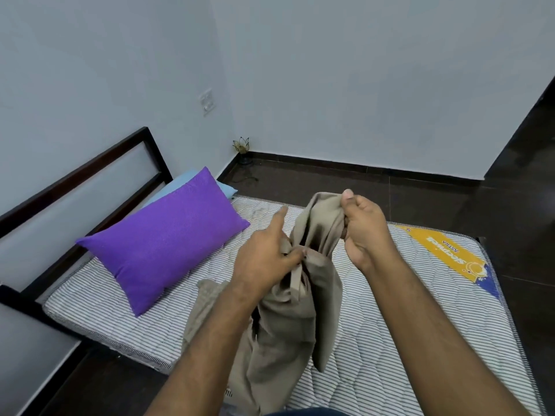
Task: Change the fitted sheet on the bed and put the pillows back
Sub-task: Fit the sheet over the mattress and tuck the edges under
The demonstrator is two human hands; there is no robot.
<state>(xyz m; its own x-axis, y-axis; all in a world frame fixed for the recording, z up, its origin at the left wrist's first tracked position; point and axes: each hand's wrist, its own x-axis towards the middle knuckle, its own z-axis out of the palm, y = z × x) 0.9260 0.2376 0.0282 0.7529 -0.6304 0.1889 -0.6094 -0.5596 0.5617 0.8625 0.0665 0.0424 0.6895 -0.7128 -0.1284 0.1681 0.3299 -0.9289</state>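
Hands gripping beige sheet (288, 298), left hand (264, 256) pinching, right hand (363, 226) fisted

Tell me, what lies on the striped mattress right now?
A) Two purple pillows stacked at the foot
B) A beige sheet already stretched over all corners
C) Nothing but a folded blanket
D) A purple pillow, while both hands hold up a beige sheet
D: the purple pillow rests on the bare striped mattress, and the left hand and right hand grip the bunched beige sheet above it.
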